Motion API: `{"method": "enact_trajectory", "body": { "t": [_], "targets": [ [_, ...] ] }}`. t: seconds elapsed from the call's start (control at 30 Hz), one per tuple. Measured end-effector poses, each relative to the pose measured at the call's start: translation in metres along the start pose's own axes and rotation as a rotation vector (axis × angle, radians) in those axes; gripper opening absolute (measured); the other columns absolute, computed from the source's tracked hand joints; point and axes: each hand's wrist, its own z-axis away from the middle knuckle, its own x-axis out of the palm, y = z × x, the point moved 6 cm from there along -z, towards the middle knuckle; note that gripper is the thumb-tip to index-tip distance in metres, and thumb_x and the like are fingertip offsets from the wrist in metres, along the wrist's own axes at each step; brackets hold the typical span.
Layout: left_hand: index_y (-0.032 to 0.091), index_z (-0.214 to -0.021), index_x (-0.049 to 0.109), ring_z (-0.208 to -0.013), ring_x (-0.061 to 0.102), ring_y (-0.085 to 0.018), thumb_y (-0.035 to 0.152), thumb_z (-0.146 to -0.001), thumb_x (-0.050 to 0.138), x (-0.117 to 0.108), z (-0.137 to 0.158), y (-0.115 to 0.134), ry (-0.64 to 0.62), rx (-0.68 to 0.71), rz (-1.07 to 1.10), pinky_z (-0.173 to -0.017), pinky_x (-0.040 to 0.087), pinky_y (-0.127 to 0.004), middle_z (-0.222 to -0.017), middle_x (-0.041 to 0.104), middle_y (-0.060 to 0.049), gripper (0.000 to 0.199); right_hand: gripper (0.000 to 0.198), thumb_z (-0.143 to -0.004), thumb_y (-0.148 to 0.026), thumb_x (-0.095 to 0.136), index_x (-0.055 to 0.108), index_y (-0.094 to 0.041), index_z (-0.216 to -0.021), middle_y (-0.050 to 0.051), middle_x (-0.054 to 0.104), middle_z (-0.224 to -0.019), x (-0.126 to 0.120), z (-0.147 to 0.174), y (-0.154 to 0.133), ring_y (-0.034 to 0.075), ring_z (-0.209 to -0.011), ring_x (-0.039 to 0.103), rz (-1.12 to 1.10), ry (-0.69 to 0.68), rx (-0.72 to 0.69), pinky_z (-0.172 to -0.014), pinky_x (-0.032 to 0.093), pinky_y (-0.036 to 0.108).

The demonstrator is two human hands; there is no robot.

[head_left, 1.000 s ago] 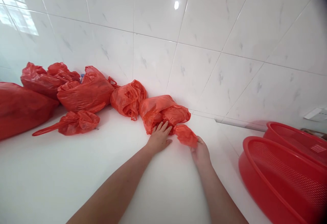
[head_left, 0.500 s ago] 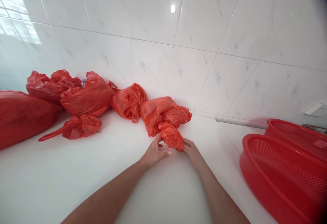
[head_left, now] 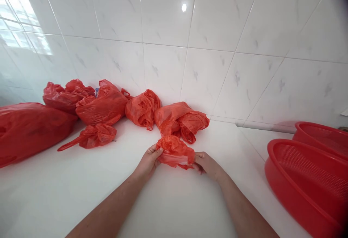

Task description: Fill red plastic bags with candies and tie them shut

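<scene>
Between my hands, partly spread out, is a thin red plastic bag (head_left: 175,153), crumpled along its far side. My left hand (head_left: 149,161) pinches its left edge between thumb and fingers. At the right end, my right hand (head_left: 207,165) grips the bag with curled fingers. Just beyond it, against the wall, lies a fuller red plastic bag (head_left: 179,118) with a loop of its handle hanging toward me. What that bag contains is hidden.
More red bags (head_left: 143,107) line the wall to the left, with a large filled one (head_left: 32,129) at the far left. A small crumpled bag (head_left: 98,136) lies before them. Two red plastic baskets (head_left: 288,180) stand at the right on the white tabletop (head_left: 174,209), below a tiled wall (head_left: 163,20).
The bunched bag has been drawn wider and flatter between my hands, which have moved apart. My left hand has closed on its left edge. The view has shifted slightly left.
</scene>
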Motion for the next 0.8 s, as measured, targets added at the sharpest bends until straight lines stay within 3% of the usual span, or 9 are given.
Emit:
{"method": "enact_trajectory", "body": {
  "t": [0.13, 0.23, 0.33, 0.43, 0.5, 0.57, 0.63, 0.73, 0.8],
  "targets": [
    [0.015, -0.093, 0.067, -0.084, 0.064, -0.016, 0.028, -0.076, 0.068, -0.003, -0.001, 0.008, 0.045, 0.054, 0.015, -0.079, 0.048, -0.027, -0.096, 0.07, -0.007, 0.021, 0.033, -0.081, -0.049, 0.051, 0.062, -0.018, -0.078, -0.002, 0.055, -0.056, -0.014, -0.005, 0.007, 0.007, -0.041, 0.035, -0.081, 0.159, -0.021, -0.04, 0.018, 0.021],
    [0.014, -0.093, 0.067, -0.088, 0.064, -0.019, 0.03, -0.076, 0.067, -0.001, -0.001, 0.01, 0.044, 0.077, -0.006, -0.081, 0.048, -0.028, -0.097, 0.07, -0.008, 0.023, 0.041, -0.082, -0.054, 0.047, 0.061, -0.022, -0.104, 0.001, 0.062, -0.078, -0.024, -0.004, 0.006, 0.008, -0.048, 0.041, -0.127, 0.362, -0.143, -0.041, 0.026, 0.02],
    [0.013, -0.092, 0.067, -0.088, 0.064, -0.021, 0.03, -0.075, 0.069, 0.003, 0.0, 0.007, 0.024, 0.059, -0.002, -0.08, 0.048, -0.03, -0.097, 0.07, -0.009, 0.025, 0.052, -0.077, -0.051, 0.057, 0.052, -0.025, -0.121, 0.006, 0.059, -0.11, -0.016, -0.001, -0.003, 0.014, -0.072, 0.054, -0.089, 0.452, -0.285, -0.058, 0.044, 0.023],
    [0.012, -0.092, 0.066, -0.083, 0.065, -0.021, 0.028, -0.075, 0.069, 0.011, 0.003, 0.002, -0.022, 0.02, -0.008, -0.076, 0.049, -0.031, -0.094, 0.07, -0.01, 0.024, 0.063, -0.066, -0.037, 0.07, 0.049, -0.029, -0.125, 0.005, 0.052, -0.123, 0.004, 0.0, -0.015, 0.021, -0.1, 0.053, 0.003, 0.429, -0.398, -0.08, 0.047, 0.031],
    [0.013, -0.092, 0.066, -0.08, 0.066, -0.02, 0.027, -0.075, 0.068, 0.014, 0.004, 0.0, -0.041, 0.001, 0.008, -0.075, 0.05, -0.03, -0.092, 0.07, -0.009, 0.022, 0.046, -0.068, -0.031, 0.068, 0.059, -0.027, -0.113, 0.004, 0.056, -0.116, 0.012, -0.001, -0.016, 0.022, -0.102, 0.053, 0.027, 0.423, -0.394, -0.083, 0.046, 0.033],
    [0.014, -0.09, 0.066, -0.077, 0.065, -0.017, 0.025, -0.075, 0.068, 0.012, 0.003, 0.001, -0.009, -0.006, 0.067, -0.073, 0.05, -0.028, -0.089, 0.07, -0.007, 0.019, 0.021, -0.073, -0.031, 0.061, 0.065, -0.022, -0.092, 0.004, 0.063, -0.1, 0.007, -0.005, -0.008, 0.022, -0.093, 0.056, -0.059, 0.459, -0.299, -0.079, 0.047, 0.034],
    [0.014, -0.09, 0.067, -0.074, 0.065, -0.014, 0.024, -0.075, 0.068, 0.003, 0.002, 0.006, 0.069, 0.004, 0.142, -0.071, 0.05, -0.024, -0.084, 0.071, -0.004, 0.018, 0.017, -0.075, -0.033, 0.059, 0.066, -0.019, -0.083, 0.005, 0.066, -0.088, -0.005, -0.007, 0.005, 0.021, -0.084, 0.059, -0.279, 0.513, -0.197, -0.07, 0.048, 0.032],
    [0.014, -0.091, 0.067, -0.067, 0.063, -0.01, 0.023, -0.074, 0.068, -0.011, -0.001, 0.014, 0.173, 0.049, 0.189, -0.065, 0.049, -0.019, -0.079, 0.07, -0.002, 0.019, 0.017, -0.069, -0.028, 0.066, 0.065, -0.02, -0.084, 0.004, 0.066, -0.082, -0.024, -0.009, 0.02, 0.018, -0.072, 0.059, -0.622, 0.553, -0.143, -0.056, 0.047, 0.027],
    [0.015, -0.091, 0.066, -0.065, 0.063, -0.01, 0.025, -0.074, 0.067, -0.017, -0.003, 0.017, 0.204, 0.058, 0.201, -0.063, 0.049, -0.018, -0.078, 0.069, -0.001, 0.02, 0.018, -0.065, -0.023, 0.068, 0.065, -0.02, -0.083, 0.003, 0.065, -0.077, -0.03, -0.011, 0.024, 0.015, -0.062, 0.057, -0.713, 0.536, -0.115, -0.048, 0.044, 0.024]
  ]
}}
